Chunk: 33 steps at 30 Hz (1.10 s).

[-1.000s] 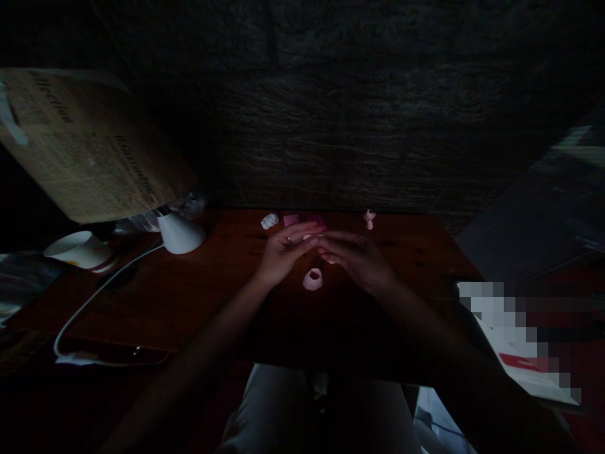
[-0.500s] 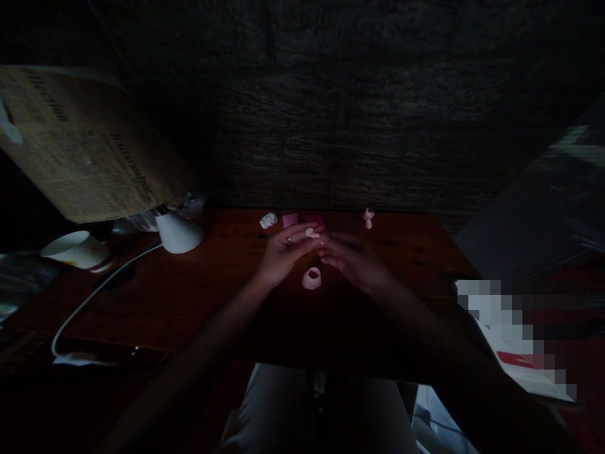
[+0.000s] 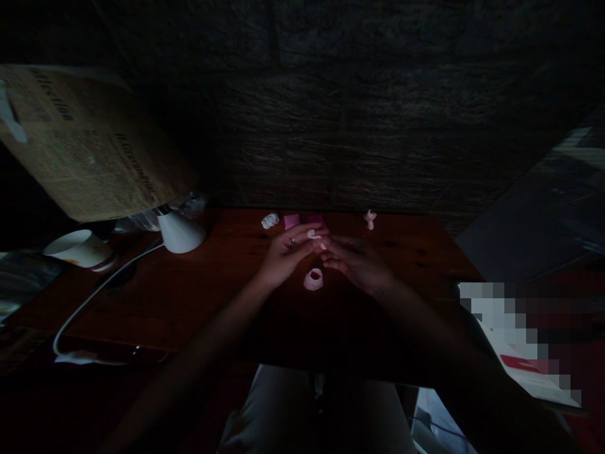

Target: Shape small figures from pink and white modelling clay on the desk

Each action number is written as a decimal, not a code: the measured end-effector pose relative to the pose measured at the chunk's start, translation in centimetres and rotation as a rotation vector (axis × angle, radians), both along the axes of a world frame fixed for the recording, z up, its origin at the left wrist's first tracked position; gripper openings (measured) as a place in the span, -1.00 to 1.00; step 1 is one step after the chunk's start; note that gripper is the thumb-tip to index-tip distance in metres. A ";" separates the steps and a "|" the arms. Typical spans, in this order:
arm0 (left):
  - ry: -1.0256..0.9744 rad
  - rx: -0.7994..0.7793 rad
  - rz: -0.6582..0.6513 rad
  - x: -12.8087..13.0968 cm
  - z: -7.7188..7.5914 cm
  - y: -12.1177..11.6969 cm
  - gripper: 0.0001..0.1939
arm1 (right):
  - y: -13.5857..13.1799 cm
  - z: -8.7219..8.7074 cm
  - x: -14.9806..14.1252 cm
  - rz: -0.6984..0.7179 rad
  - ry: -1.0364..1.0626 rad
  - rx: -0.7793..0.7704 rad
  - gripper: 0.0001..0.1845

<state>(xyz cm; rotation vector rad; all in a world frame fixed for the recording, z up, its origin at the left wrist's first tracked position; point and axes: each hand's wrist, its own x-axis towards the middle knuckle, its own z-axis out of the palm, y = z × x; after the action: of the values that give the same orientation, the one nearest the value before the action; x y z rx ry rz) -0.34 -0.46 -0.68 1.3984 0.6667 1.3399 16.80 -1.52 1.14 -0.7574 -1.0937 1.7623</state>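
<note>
In the dim light, my left hand [image 3: 280, 260] and my right hand [image 3: 357, 263] meet over the table. A small pale pink piece of soft clay [image 3: 312, 234] is pinched between their fingertips; its exact shape is partly hidden by the fingers. Just below them on the wood stands a pale pink hollow clay cup [image 3: 312, 280] with an open top. Behind my hands lie a pink square [image 3: 292, 221] and a darker magenta square [image 3: 316, 219], partly covered by my left fingers. A crumpled white lump [image 3: 270, 220] sits left of these, and a small pink clay shape [image 3: 370, 219] stands to the right.
At the left is a lamp with a newsprint-patterned shade [image 3: 108, 151] and a white base [image 3: 180, 232]. Its white cable [image 3: 89, 299] runs over the table's front edge. A paper cup [image 3: 78, 249] stands beside it. A textured wall [image 3: 331, 126] closes off the back of the table [image 3: 212, 277].
The view has shifted very slightly. My fingertips have moved a little around the clay, showing more of it near the right fingers; both hands keep their place.
</note>
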 end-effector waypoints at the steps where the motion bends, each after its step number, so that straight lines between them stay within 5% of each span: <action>1: 0.001 -0.006 -0.016 0.0 0.0 0.0 -0.63 | 0.0 -0.1 -0.1 -0.001 0.003 -0.001 -0.57; 18: -0.126 -0.131 0.045 0.1 0.4 -0.2 -0.70 | -0.6 -0.1 -0.4 0.139 0.031 -0.110 -0.66; 33: -0.084 -0.152 0.087 0.5 0.3 -0.3 -0.71 | -0.6 -0.8 -0.8 -0.062 -0.064 0.034 -0.62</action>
<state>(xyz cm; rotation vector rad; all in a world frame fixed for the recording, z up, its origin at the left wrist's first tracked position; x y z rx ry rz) 0.13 -0.76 -0.37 1.1972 0.7645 1.3782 15.99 -2.08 0.30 -0.8231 -1.1280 1.6731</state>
